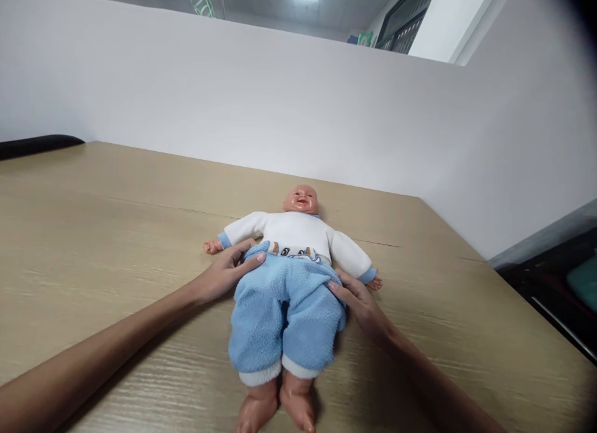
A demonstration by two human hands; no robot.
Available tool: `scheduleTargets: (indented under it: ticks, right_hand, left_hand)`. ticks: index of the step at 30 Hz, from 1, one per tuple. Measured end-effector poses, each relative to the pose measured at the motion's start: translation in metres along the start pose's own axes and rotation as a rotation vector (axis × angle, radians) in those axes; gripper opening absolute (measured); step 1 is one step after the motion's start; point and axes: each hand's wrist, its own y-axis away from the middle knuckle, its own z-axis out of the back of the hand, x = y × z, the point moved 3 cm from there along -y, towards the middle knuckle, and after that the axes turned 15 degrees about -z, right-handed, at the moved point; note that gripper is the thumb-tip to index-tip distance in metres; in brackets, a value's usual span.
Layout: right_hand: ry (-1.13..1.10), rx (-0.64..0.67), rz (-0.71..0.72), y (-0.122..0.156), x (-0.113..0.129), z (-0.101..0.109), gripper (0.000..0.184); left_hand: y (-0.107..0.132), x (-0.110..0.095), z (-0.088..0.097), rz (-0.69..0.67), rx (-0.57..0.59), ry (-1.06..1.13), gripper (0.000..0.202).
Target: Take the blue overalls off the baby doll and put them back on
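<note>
A baby doll [298, 228] lies on its back on the table, head away from me and bare feet towards me. It wears a white fleece top with blue cuffs and light blue fleece trousers [265, 308] with white hems. At the left of the waistband, my left hand [228, 268] is closed on the trousers, thumb on top and fingers partly hidden behind the cloth. On the opposite hip, my right hand [361, 299] grips the trousers' side, its thumb lying over the fabric. The doll's arms are spread out to both sides.
The wooden table [116, 234] reaches back to a pale partition wall [233, 109]. A black chair-like edge [41, 145] shows at the far left. Beyond the table's right edge are dark items with a green piece [583, 280].
</note>
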Motion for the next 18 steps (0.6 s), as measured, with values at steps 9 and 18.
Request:
scheduleTargets:
  ticks: [9, 18]
  right_hand:
    - [-0.101, -0.105, 0.035, -0.041, 0.019, 0.002, 0.017]
    - [-0.285, 0.008, -0.194, -0.052, -0.009, 0.005, 0.034]
  left_hand:
    - [-0.041, 0.007, 0.000, -0.054, -0.124, -0.105, 0.046]
    - [-0.040, 0.025, 0.003, 0.067, -0.029, 0.007, 0.051]
